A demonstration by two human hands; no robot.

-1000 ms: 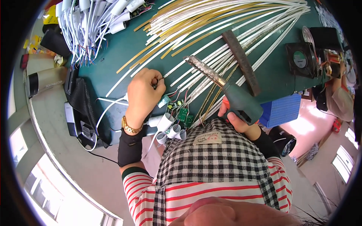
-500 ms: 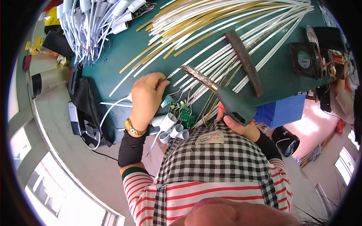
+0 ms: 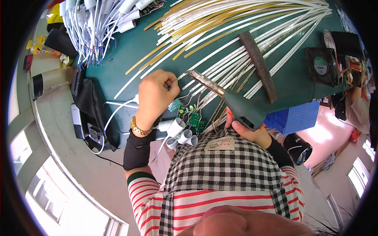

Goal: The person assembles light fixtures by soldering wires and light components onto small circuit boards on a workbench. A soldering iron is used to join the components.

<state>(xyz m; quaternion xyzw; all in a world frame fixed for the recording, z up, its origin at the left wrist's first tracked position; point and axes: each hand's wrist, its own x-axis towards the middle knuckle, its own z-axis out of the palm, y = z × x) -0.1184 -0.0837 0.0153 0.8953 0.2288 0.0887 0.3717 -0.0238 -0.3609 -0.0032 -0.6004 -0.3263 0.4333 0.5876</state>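
My left hand [image 3: 155,96] hovers over the left middle of the green table, fingers curled and pinched beside the end of a white strip. Whatever lies between those fingertips is hidden. My right hand [image 3: 250,132] grips a soldering iron [image 3: 246,110] by its dark green handle. Its stained metal barrel points up and left, with the tip over the white strips [image 3: 220,70] and to the right of my left fingers. Small green circuit boards [image 3: 195,120] with thin wires lie at the near table edge, beside several white plastic tubes [image 3: 176,128].
A rusty metal bar [image 3: 258,67] lies across the strips. White and yellow strips [image 3: 197,27] fan out at the back. Bundled white cables [image 3: 92,35] sit far left, near a tumbler [image 3: 53,83]. A black fan [image 3: 322,67] stands right, above a blue crate [image 3: 295,117].
My left hand has shifted slightly up and right, its fingers curling in more. The soldering iron has barely moved.
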